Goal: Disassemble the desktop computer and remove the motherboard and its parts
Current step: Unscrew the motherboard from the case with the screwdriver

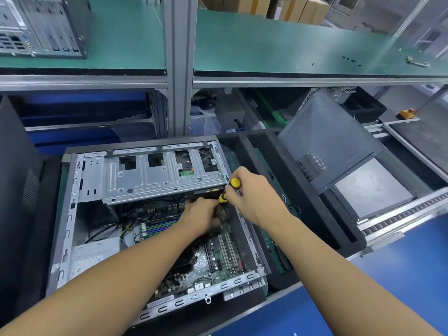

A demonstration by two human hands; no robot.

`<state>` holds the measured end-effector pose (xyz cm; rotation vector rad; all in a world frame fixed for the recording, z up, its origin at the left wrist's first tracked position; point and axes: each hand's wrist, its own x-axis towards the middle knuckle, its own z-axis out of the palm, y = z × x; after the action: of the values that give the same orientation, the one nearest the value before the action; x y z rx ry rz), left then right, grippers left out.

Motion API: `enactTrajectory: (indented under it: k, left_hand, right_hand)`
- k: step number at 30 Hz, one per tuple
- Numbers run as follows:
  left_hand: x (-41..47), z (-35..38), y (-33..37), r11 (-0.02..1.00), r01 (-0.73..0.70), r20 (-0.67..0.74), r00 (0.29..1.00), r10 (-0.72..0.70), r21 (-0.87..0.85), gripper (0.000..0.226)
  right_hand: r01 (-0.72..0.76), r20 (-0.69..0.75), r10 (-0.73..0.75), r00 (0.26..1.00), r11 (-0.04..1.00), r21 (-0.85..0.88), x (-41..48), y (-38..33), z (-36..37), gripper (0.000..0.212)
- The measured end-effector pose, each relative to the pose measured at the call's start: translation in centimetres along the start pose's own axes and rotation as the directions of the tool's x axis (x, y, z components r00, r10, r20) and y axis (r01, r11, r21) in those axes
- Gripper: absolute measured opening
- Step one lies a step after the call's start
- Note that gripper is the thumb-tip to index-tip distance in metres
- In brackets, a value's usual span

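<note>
- I see the case [72,214] open, with the motherboard [218,258] on its floor, not yet out.
- Right hand [249,192] grips the screwdriver [234,183] at the case's far-right edge; its shaft slants down-left to the board.
- Left hand [201,212] is nearer the tip; I can't tell its grip.

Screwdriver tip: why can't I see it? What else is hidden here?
All in the head view:
- Tip of the screwdriver: behind the left hand.
- What the left hand's fingers touch: under the hand itself.
- Middle of the motherboard: covered by the left forearm.
- Dark specks on the green shelf: too small to name.
</note>
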<state>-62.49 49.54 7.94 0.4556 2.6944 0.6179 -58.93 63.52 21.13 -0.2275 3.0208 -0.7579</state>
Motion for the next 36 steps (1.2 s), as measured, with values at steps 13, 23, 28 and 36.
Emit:
enactTrajectory:
  k: [13,23,28,36]
  left_hand:
    - [-2.9,-6.3,0.1,0.667,0.123,0.406,0.868,0.287,-0.735,0.023]
    - [-0.3,-8.5,8.7,0.504,0.228,0.373,0.904,0.209,-0.833,0.046]
    - [1.9,-8.1,13.4,0.516,0.163,0.313,0.924,0.219,-0.841,0.029]
    - [4.4,-2.4,16.7,0.772,0.178,0.370,0.926,0.078,-0.610,0.012]
  right_hand:
    - [-0.008,-0.351,0.159,0.923,0.919,0.395,-0.5,0.2,-3.3,0.014]
    - [0.066,-0.651,0.224,0.726,0.918,0.391,-1.8,3.6,-8.4,0.031]
    - [-0.049,-0.718,0.365,0.592,0.906,0.421,-3.1,7.5,-11.1,0.024]
    - [-0.277,-0.481,0.414,0.773,0.902,0.331,-5.8,12.5,-9.8,0.029]
